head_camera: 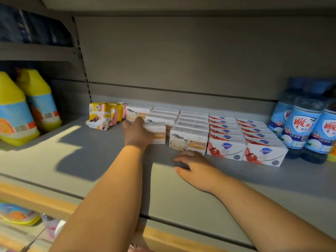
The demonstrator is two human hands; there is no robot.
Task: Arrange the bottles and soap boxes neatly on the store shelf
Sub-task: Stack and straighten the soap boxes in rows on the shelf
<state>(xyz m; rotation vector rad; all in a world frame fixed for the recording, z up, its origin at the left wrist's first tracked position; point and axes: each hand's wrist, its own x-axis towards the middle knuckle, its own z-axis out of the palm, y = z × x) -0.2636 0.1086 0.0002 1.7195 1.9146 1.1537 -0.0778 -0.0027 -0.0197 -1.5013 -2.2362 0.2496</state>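
On shelf, centre: left hand grips soap box, long axis crosswise, just left of cow-print row, front set back. Right hand nearby, fingers relaxed on shelf, holding nothing. Likely needs drawing forward.

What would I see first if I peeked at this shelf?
Two bare arms come in from below. The left hand grips a white soap box in the middle of the shelf, and the right hand rests on the shelf in front of the rows of boxes. Big yellow bottles stand at the far left and blue bottles at the far right.
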